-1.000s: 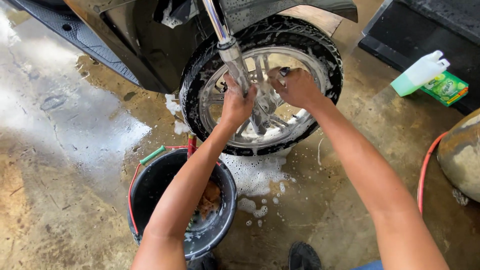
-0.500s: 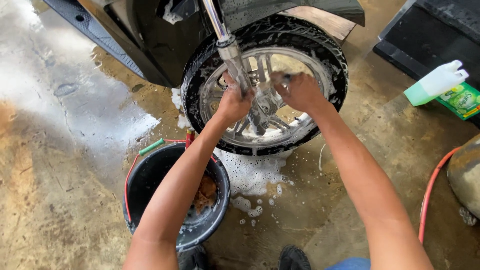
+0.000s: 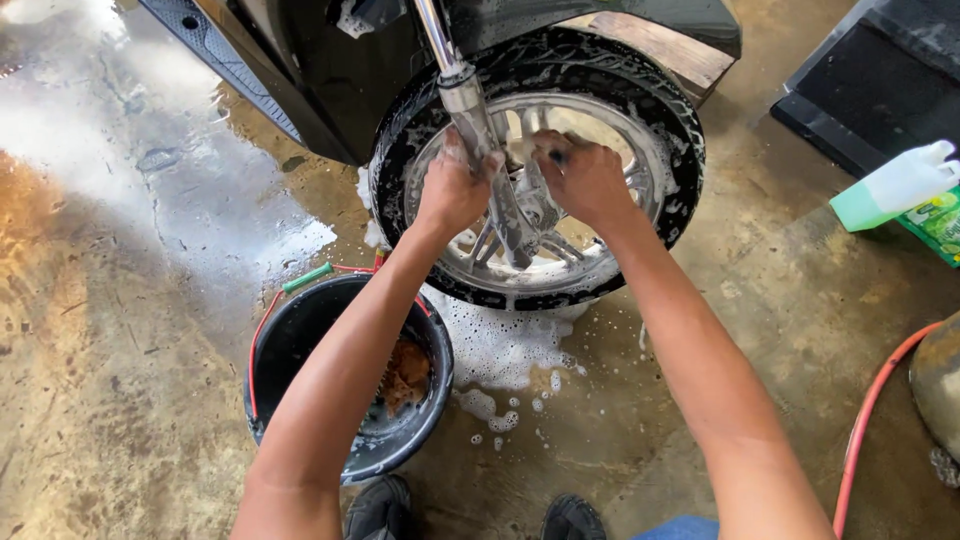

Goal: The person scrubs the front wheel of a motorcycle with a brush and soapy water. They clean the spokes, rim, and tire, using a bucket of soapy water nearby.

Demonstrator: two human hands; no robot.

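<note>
A motorcycle's front wheel [image 3: 682,135], with a black tyre and a soapy silver spoked rim, stands in front of me. A chrome fork leg [image 3: 463,90] runs down to its hub. My left hand [image 3: 450,192] is curled around the fork leg just left of the hub. My right hand [image 3: 588,182] is on the spokes right of the hub, closed on a small dark-handled tool [image 3: 556,156] whose working end is hidden. Both forearms reach up from the bottom of the view.
A black bucket [image 3: 290,330] with a red bail, a green grip and a brown cloth [image 3: 405,375] stands under my left arm. Foam [image 3: 500,345] lies on wet concrete. At right are a white-and-green bottle [image 3: 895,185], an orange hose [image 3: 865,420] and a black mat [image 3: 880,85].
Both hands stay at the hub, and the left hand has slid slightly up the fork leg. The view has shifted a little over the wheel.
</note>
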